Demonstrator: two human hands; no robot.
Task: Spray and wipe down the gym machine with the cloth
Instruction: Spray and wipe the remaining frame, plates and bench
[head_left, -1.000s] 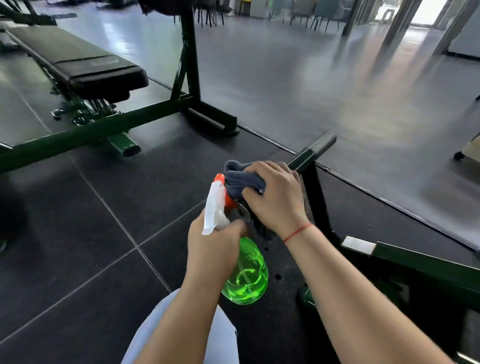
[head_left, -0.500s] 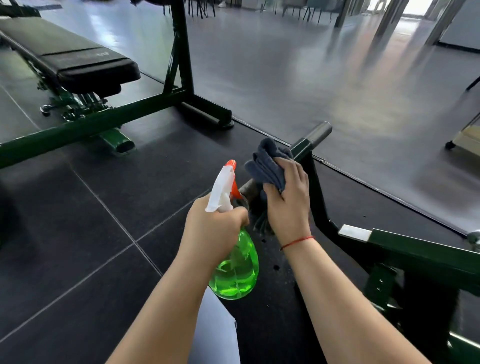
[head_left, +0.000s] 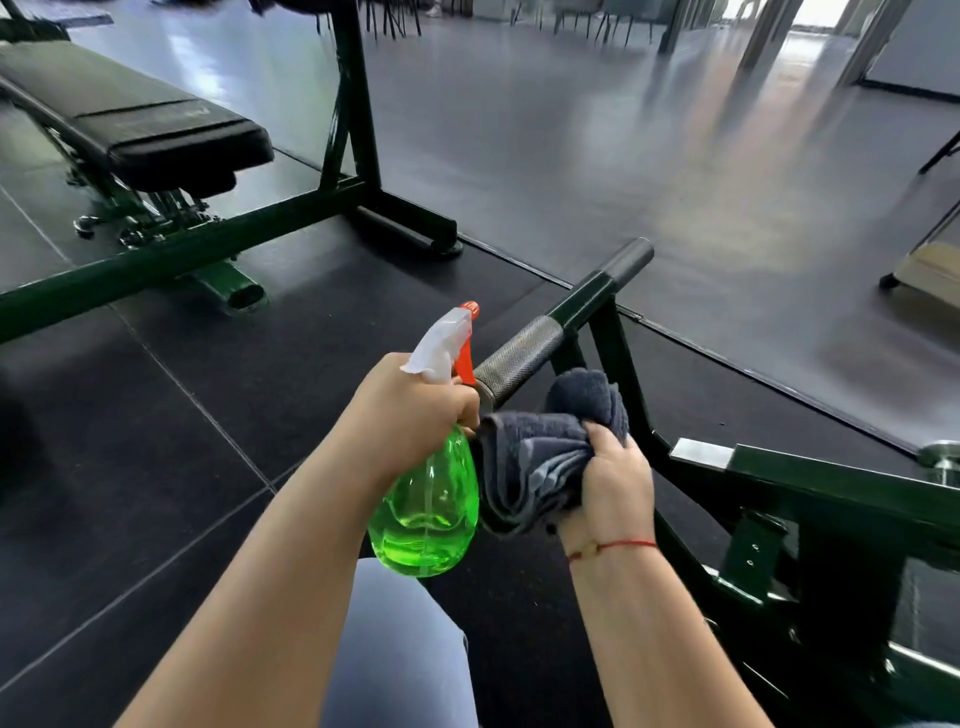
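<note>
meanwhile left hand (head_left: 410, 410) grips spray bottle (head_left: 428, 514); right hand (head_left: 613, 480) clutches cloth (head_left: 540, 457).

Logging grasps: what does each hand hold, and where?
Left hand grips the green plastic spray bottle at its neck; right hand clutches the bunched grey cloth mid-bundle.

Dark rubber floor tiles (head_left: 156, 415) near; glossy grey floor (head_left: 675, 182) beyond. Black padded bench (head_left: 156, 124) far left. Chairs (head_left: 582, 15) far back; bright doorway (head_left: 813, 10) far right.
</note>
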